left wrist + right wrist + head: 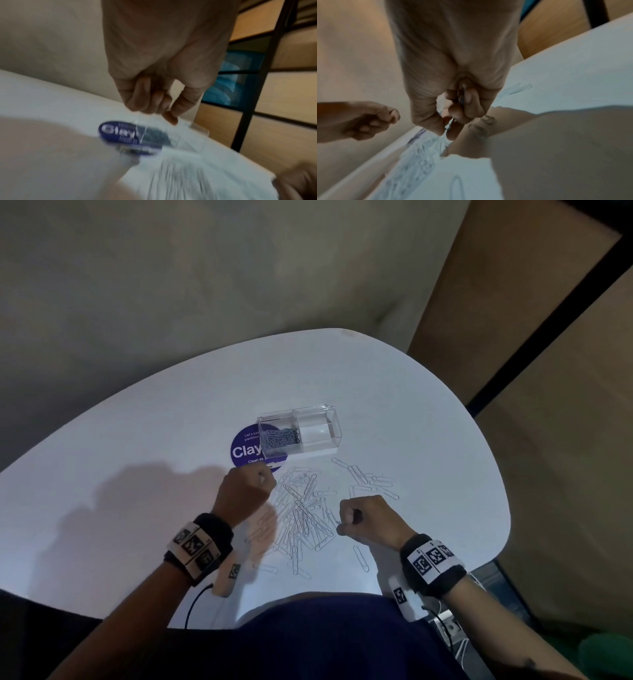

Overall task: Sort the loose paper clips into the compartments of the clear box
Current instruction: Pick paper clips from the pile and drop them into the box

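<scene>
White table [394, 392] carries everything. On its left part falls only the shadow of the arm. Further right is the left hand [245, 491], above the near-left edge of the pile; its fingers [145, 97] are curled into the palm, and the head view shows a thin piece of metal at the fingertips, toward the box. It seems to pinch a clip, but the wrist view is too blurred to be sure. Both wrists wear a black band with printed markers.

Behind this hand lies a round blue sticker [245, 451], and the left end of the clear box [318, 433] stands on it. The box has two compartments: the left one holds dark grey small clips [281, 438], the right one looks empty.

In front of the box, between the two hands, lies the pile [301, 515] of big silver clips, crossing one another. Some more clips [373, 482] lie apart to the right, near the box, and one single clip [361, 558] lies close to the body.

The right hand [370, 520] is at the right edge of the pile. Its fingers [471, 102] are curled, and wire of clips shows inside the fist; thumb and forefinger pinch together over the pile.
</scene>
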Demonstrator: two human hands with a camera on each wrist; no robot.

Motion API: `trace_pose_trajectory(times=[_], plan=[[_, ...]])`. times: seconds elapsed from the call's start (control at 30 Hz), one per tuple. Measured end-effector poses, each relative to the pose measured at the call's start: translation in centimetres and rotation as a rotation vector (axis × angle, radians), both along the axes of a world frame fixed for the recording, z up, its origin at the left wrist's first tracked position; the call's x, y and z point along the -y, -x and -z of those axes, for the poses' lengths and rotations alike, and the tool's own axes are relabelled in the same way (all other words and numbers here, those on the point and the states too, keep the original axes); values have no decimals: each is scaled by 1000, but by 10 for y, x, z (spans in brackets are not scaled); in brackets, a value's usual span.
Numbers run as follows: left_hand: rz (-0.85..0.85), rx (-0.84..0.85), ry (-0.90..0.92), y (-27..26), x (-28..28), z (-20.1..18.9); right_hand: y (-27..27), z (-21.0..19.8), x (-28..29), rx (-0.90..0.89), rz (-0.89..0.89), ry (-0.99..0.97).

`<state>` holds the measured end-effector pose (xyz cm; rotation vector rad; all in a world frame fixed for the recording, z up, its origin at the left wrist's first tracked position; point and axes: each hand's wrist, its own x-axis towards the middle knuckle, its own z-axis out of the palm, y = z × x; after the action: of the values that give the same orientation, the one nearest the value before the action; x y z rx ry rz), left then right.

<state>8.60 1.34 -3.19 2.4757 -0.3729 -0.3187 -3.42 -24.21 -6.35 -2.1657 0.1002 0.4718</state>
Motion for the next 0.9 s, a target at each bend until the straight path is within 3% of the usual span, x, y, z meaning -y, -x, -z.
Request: trace_pose_trajectory(times=[0.1,0.27,0.4,0.63,0.77,0.9], plan=[[149,24,86,-22,0,-26,-3,-12,2,-30,115,-193],[12,-182,-66,-69,28,-56,-19,-28,2,-191,256,-466],[66,-159,-148,-91,58,-64,-32,-44,-4,-292,347,-577],[210,-217,-213,-96,64,-45,-65,-75,-15,-366,249,-497],[111,-169,67,-86,43,-45,-106,-93,-34,-272,215,-379],[-50,46,286,-60,14,-41,-156,-99,-65,-101,50,-135]])
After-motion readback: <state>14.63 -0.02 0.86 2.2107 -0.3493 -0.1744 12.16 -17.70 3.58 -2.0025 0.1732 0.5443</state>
